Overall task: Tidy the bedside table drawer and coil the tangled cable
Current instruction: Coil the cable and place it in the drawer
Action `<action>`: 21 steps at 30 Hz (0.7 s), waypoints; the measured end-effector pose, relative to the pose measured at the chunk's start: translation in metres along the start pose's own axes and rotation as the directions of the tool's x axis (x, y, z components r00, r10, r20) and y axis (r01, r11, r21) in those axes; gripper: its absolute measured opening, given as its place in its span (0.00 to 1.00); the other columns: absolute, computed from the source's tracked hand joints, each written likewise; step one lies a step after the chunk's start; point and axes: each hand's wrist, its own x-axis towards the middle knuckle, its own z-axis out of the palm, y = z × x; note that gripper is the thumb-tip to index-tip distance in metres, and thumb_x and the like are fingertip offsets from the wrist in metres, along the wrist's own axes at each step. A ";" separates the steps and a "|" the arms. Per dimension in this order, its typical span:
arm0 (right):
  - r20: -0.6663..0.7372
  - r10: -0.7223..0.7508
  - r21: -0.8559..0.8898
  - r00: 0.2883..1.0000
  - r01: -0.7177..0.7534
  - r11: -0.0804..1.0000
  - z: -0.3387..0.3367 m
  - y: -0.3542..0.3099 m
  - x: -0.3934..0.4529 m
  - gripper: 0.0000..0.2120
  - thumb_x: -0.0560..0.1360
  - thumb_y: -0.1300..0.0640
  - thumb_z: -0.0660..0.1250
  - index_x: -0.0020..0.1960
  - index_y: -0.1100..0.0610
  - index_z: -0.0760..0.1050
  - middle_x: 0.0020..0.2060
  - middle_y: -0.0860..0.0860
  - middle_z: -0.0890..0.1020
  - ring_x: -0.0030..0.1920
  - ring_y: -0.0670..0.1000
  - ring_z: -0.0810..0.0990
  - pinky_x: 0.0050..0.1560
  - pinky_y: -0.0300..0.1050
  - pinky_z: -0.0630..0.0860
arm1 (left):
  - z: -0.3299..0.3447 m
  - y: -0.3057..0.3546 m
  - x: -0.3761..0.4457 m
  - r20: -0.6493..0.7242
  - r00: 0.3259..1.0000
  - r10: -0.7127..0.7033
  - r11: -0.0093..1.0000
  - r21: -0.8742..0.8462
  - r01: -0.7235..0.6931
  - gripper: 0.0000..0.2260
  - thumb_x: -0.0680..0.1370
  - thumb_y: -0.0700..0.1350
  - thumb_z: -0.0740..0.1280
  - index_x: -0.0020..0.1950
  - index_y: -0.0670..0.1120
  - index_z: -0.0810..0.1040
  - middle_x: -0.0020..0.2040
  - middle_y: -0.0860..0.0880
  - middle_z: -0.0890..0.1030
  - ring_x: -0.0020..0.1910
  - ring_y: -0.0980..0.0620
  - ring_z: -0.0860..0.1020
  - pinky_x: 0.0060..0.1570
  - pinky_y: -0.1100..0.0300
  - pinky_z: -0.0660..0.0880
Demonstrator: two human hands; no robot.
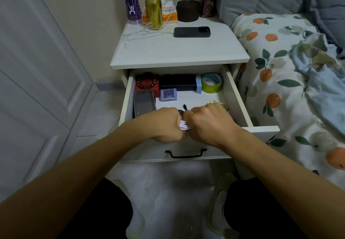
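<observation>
The white bedside table's drawer stands pulled open. Over its front part my left hand and my right hand meet, both curled round a bundle of white cable whose loops show between them. A black cable end sticks up just behind the hands. Inside the drawer lie a red box with a wooden bead bracelet, a black box, a green tape roll, a small purple case, a dark tray and a gold item behind my right hand.
On the tabletop lie a black phone on a white charging cable, a gold can, a purple bottle, a tissue pack, a brown round box and a dark box. A bed with fruit-print bedding is right, cupboard doors left.
</observation>
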 end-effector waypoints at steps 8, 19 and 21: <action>0.274 0.129 0.430 0.953 -0.241 0.870 0.025 0.031 0.040 0.12 0.74 0.47 0.67 0.48 0.56 0.77 0.41 0.51 0.78 0.41 0.51 0.73 0.34 0.43 0.65 | 0.003 -0.031 0.039 -0.300 0.952 0.066 0.955 0.295 0.026 0.05 0.77 0.48 0.62 0.44 0.50 0.68 0.33 0.52 0.65 0.34 0.50 0.69 0.34 0.58 0.65; 0.505 0.397 0.264 0.766 -0.575 0.775 0.133 0.081 0.120 0.15 0.74 0.59 0.64 0.33 0.57 0.62 0.32 0.54 0.67 0.39 0.56 0.72 0.29 0.40 0.65 | 0.003 -0.074 0.084 -0.266 0.928 -0.263 0.965 -0.061 0.256 0.06 0.77 0.47 0.62 0.47 0.46 0.76 0.35 0.49 0.75 0.32 0.51 0.74 0.30 0.61 0.69; 0.497 0.406 0.257 0.767 -0.577 0.776 0.149 0.078 0.130 0.16 0.75 0.58 0.61 0.33 0.55 0.58 0.34 0.52 0.65 0.41 0.55 0.70 0.27 0.40 0.57 | 0.006 -0.072 0.089 -0.242 0.931 -0.272 0.961 -0.109 0.253 0.06 0.76 0.47 0.62 0.46 0.46 0.76 0.34 0.49 0.74 0.31 0.51 0.72 0.28 0.61 0.66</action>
